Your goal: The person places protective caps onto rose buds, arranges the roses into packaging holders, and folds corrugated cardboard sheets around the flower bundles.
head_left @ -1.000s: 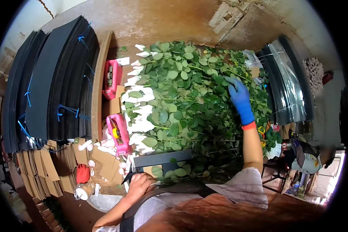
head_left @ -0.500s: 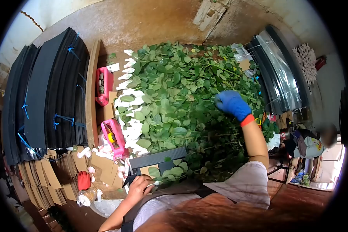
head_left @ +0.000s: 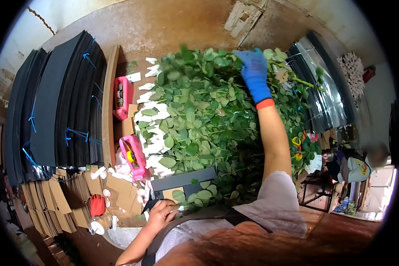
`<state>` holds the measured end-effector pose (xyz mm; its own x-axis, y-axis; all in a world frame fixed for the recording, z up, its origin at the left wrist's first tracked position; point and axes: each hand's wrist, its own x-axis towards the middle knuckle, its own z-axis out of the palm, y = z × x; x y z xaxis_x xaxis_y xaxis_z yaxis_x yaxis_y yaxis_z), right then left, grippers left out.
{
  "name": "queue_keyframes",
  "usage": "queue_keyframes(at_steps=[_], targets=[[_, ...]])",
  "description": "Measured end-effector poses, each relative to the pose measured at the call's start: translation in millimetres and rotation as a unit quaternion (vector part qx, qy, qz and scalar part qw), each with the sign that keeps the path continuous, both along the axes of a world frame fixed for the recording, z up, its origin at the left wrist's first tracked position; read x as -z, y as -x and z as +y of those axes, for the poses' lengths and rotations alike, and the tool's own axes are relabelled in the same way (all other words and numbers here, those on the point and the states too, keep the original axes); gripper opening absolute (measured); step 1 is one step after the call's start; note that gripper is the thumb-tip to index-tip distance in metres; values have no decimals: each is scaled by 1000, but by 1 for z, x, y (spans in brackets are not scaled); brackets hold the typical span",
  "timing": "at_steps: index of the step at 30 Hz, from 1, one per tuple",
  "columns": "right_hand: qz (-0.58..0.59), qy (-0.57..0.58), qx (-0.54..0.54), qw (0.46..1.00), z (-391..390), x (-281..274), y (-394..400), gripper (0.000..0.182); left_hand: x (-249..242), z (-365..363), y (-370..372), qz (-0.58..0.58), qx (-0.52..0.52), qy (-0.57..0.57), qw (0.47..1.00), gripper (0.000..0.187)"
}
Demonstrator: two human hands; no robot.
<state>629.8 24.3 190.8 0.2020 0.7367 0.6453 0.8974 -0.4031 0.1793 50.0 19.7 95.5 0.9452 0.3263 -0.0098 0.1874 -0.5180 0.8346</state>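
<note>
A thick layer of green leafy stems (head_left: 208,119) lies across the table, with white-wrapped heads (head_left: 153,133) along its left side. My right hand (head_left: 254,66), in a blue glove with an orange cuff, is closed on a leafy stem (head_left: 299,80) at the far side of the layer. Near my body, my left hand (head_left: 162,216) is bare, its fingers bent at a white-wrapped head (head_left: 178,209) whose leaves (head_left: 204,195) lie on a dark folded sheet (head_left: 184,179). What its palm covers is hidden.
Two pink tape dispensers (head_left: 134,157) sit left of the stems, beside a wooden ledge (head_left: 111,106). Stacks of black sheets (head_left: 71,97) and brown cardboard (head_left: 53,199) stand further left. Clear plastic sleeves (head_left: 321,80) are at the right; another person (head_left: 357,166) is beyond.
My right hand has moved away from my body to the far side of the layer, and leafy stems there have shifted. My left hand stays almost where it was.
</note>
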Motion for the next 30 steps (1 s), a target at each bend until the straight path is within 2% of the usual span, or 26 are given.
queue_keyframes(at_steps=[2, 5, 7, 9, 10, 11, 12, 13, 14, 16, 17, 19, 20, 21, 22, 23, 25, 26, 27, 28, 29, 30], targets=[[53, 50, 4, 997, -20, -25, 8, 43, 0, 0, 1, -7, 2, -8, 1000, 21], [191, -30, -53, 980, -79, 2, 2, 43, -3, 2, 1, -34, 14, -18, 999, 17], [199, 3, -86, 976, -124, -62, 73, 42, 2, 1, 1, -46, 17, -31, 998, 15], [215, 21, -118, 969, -180, -66, 108, 38, 5, 0, -1, -57, 10, -39, 998, 9], [254, 53, -142, 955, -198, -86, 142, 33, 15, 0, 2, -72, -1, -29, 997, 16], [373, 110, -139, 911, -216, -86, 157, 31, 16, -2, 6, 12, -45, 20, 999, 22], [364, 121, -152, 911, -238, -74, 167, 30, 17, -5, 9, 96, -89, 67, 989, 29], [381, 175, -142, 897, -261, -60, 173, 24, 30, -5, 9, 3, -94, 76, 993, 46], [332, 192, -65, 921, -294, -29, 175, 21, 41, -5, 10, -90, -100, 85, 987, 65], [280, 273, -6, 920, -319, -21, 194, 20, 36, -9, 6, -100, -122, 214, 964, 78], [301, 328, 24, 895, -322, -16, 199, 26, 44, -15, 4, -148, -135, 259, 945, 65], [337, 433, 80, 832, -316, -12, 205, 39, 34, -1, 4, -98, -51, 114, 987, 56], [314, 460, 68, 828, -313, -12, 201, 40, 25, 5, 4, -70, -10, 39, 997, 51], [290, 485, 56, 823, -308, -10, 196, 41, 12, 2, 0, -38, -39, 55, 997, 39], [267, 508, 45, 818, -302, -8, 190, 43, 4, 2, -1, -35, -42, 47, 997, 39], [299, 577, 93, 755, -283, -10, 167, 39, 3, 3, -3, -35, -41, 44, 998, 37], [261, 534, 63, 802, -234, -13, 119, 33, 7, 3, -1, -42, -35, 36, 998, 33], [291, 452, 67, 841, -200, -9, 96, 33, 4, 4, -4, -66, -34, 24, 997, 31], [306, 336, 7, 891, -173, 8, 66, 36, 6, 4, -5, -54, -36, 29, 997, 30], [321, 255, -11, 912, -141, 24, 39, 43, 9, 4, -4, -43, -38, 34, 998, 29], [288, 271, 79, 915, -105, 34, 20, 52, 10, 2, -6, -46, -48, 16, 998, 27], [237, 290, 123, 919, -77, 60, -12, 63, 10, 0, -6, -26, -56, 24, 998, 26]])
